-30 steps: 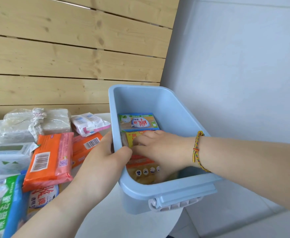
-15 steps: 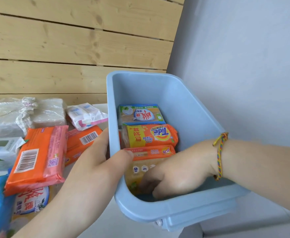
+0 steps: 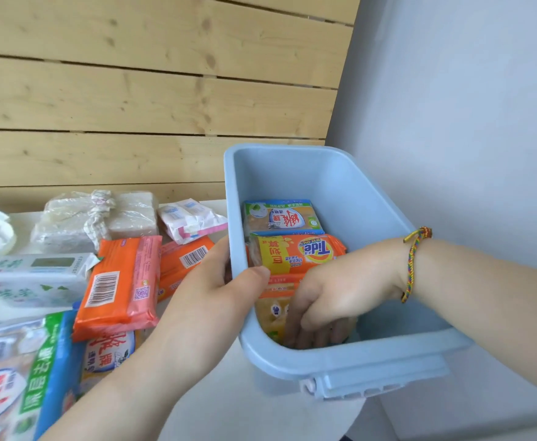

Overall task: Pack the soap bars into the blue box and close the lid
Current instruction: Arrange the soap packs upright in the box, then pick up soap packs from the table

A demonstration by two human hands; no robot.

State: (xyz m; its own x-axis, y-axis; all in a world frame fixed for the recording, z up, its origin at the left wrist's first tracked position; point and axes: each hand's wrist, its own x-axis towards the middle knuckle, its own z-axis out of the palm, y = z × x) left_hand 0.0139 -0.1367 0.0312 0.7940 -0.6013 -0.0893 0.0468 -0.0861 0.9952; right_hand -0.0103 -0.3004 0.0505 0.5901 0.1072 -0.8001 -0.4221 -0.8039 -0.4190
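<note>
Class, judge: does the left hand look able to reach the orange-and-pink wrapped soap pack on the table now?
Probably, yes: the orange-and-pink wrapped soap pack lies uncovered beside the left hand, though that hand grips the rim of the blue plastic box and must let go first.

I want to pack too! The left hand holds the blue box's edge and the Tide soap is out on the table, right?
No. The head view shows the Tide soap inside the blue box, not on the table. The left hand does hold the box's edge.
</note>
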